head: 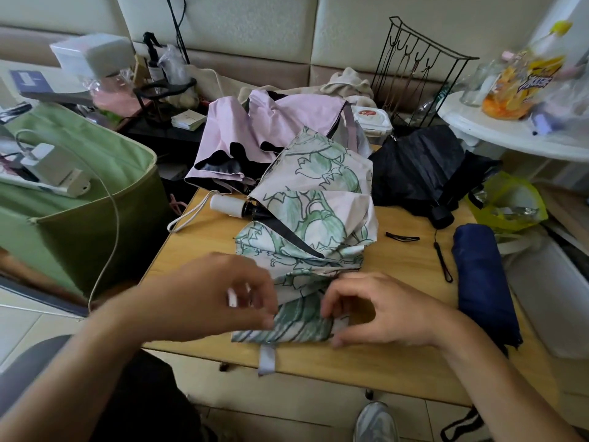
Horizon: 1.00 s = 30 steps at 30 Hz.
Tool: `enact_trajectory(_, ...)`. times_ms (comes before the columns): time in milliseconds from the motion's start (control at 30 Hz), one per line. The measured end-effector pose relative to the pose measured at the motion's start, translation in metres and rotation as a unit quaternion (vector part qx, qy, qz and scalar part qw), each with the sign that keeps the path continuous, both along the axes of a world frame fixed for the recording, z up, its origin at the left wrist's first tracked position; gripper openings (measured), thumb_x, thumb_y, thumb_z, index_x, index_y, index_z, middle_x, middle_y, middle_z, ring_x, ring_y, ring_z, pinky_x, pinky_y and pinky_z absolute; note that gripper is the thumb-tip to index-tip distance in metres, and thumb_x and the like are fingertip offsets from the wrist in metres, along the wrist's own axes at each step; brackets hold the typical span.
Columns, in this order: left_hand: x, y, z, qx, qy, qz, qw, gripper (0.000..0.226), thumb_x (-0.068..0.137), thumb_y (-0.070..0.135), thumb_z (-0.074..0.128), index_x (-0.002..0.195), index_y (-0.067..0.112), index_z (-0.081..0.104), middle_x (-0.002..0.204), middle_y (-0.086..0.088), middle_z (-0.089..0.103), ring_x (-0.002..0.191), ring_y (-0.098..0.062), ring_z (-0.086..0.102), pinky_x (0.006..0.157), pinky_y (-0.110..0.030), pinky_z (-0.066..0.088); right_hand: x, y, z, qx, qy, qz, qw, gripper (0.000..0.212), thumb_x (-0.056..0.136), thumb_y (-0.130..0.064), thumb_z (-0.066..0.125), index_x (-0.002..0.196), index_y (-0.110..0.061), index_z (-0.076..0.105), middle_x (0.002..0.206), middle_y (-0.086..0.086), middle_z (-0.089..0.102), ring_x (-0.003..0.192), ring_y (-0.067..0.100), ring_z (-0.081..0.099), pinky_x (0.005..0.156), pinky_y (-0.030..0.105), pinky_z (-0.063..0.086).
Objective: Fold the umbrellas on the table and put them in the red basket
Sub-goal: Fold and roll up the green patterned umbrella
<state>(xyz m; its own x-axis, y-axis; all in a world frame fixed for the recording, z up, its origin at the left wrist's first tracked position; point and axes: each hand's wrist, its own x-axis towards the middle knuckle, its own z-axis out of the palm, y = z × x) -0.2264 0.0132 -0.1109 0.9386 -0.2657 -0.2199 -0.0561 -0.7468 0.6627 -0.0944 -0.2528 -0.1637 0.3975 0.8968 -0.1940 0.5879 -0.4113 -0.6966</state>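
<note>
A white umbrella with green leaf print lies collapsed on the wooden table, its white handle pointing left. My left hand pinches the near edge of its fabric on the left. My right hand pinches the same fabric fold on the right. A pink umbrella lies loose behind it. At the back right sits a crumpled black umbrella. A rolled navy umbrella rests along the table's right edge. No red basket is in view.
A green fabric bin with a charger and cable stands left of the table. A black wire rack and a white side table with snack bags stand at the back right. A yellow bag sits to the right.
</note>
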Motion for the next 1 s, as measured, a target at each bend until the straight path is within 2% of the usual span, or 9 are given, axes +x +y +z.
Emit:
enact_trajectory(100,0.003,-0.028,-0.041,0.059,-0.128,0.037,0.989,0.006,0.094,0.032,0.069,0.089,0.033,0.066,0.088,0.017,0.059,0.086,-0.003,0.058,0.069,-0.016,0.045,-0.008,0.009,-0.006,0.047,-0.056,-0.022,0.997,0.018,0.09,-0.044,0.078,0.097,-0.029,0.072,0.092,-0.012,0.063,0.09,0.011,0.06,0.073,0.026,0.049)
enact_trajectory(167,0.006,-0.041,-0.059,0.09,-0.178,0.06,0.978,0.006,0.096,0.026,0.063,0.093,0.031,0.064,0.093,0.015,0.058,0.086,-0.006,0.058,0.072,-0.031,0.05,-0.011,0.015,-0.01,0.072,-0.1,-0.041,0.991,0.009,0.095,-0.037,0.073,0.094,-0.028,0.071,0.088,-0.013,0.061,0.085,0.011,0.058,0.068,0.019,0.041)
enact_trajectory(233,0.005,-0.047,-0.069,0.13,-0.185,0.072,0.971,0.006,0.096,0.028,0.063,0.102,0.029,0.062,0.105,0.012,0.058,0.097,-0.016,0.06,0.076,-0.038,0.052,-0.01,0.017,-0.012,0.048,-0.11,-0.031,0.992,0.008,0.093,-0.032,0.076,0.097,-0.028,0.071,0.089,-0.014,0.059,0.086,0.008,0.057,0.069,0.015,0.039)
enact_trajectory(333,0.0,-0.051,-0.08,0.198,-0.205,0.044,0.957,0.024,0.089,0.037,0.068,0.11,0.027,0.06,0.113,0.007,0.057,0.106,-0.019,0.058,0.076,-0.036,0.056,-0.011,0.017,-0.016,-0.003,-0.096,0.0,0.995,0.017,0.09,-0.03,0.079,0.101,-0.027,0.067,0.095,-0.015,0.055,0.091,0.005,0.055,0.074,0.013,0.04)
enact_trajectory(500,-0.01,-0.044,-0.099,0.232,-0.259,0.03,0.937,0.032,0.097,0.043,0.054,0.121,0.023,0.058,0.121,0.002,0.053,0.109,-0.021,0.053,0.089,-0.038,0.055,-0.019,0.017,-0.022,0.004,-0.121,-0.006,0.993,0.016,0.092,-0.032,0.073,0.101,-0.029,0.06,0.098,-0.015,0.052,0.093,0.007,0.053,0.079,0.027,0.047)
enact_trajectory(667,-0.011,-0.046,-0.103,0.192,-0.28,-0.004,0.941,0.046,0.109,0.035,0.039,0.148,0.012,0.048,0.148,-0.002,0.049,0.137,-0.02,0.047,0.115,-0.034,0.037,-0.036,0.02,-0.035,0.098,-0.228,-0.1,0.964,0.005,0.101,-0.02,0.062,0.105,-0.02,0.064,0.106,-0.009,0.054,0.101,0.009,0.053,0.086,0.025,0.045)
enact_trajectory(800,-0.021,-0.038,-0.116,0.22,-0.242,-0.016,0.945,0.068,0.11,0.057,0.021,0.164,0.016,0.02,0.171,0.0,0.018,0.159,-0.013,0.009,0.128,-0.037,0.008,-0.057,0.02,-0.051,0.076,-0.326,-0.164,0.928,0.025,0.102,-0.026,0.054,0.122,-0.017,0.063,0.12,-0.001,0.057,0.114,0.021,0.054,0.096,0.035,0.047)
enact_trajectory(867,-0.026,-0.033,-0.119,0.252,-0.24,-0.03,0.937,0.074,0.108,0.063,0.018,0.163,0.014,0.023,0.169,-0.003,0.026,0.158,-0.016,0.016,0.127,-0.04,0.017,-0.068,0.015,-0.061,0.029,-0.337,-0.175,0.924,0.035,0.104,-0.036,0.042,0.127,-0.019,0.063,0.127,0.001,0.06,0.121,0.023,0.055,0.104,0.042,0.044)
enact_trajectory(1000,-0.028,-0.025,-0.115,0.226,-0.248,-0.027,0.941,0.064,0.109,0.058,0.022,0.154,0.018,0.044,0.155,-0.004,0.048,0.145,-0.022,0.041,0.117,-0.035,0.039,-0.079,0.005,-0.077,-0.051,-0.36,-0.161,0.918,0.033,0.106,-0.037,0.034,0.119,-0.035,0.065,0.139,-0.003,0.063,0.137,0.026,0.053,0.118,0.055,0.018)
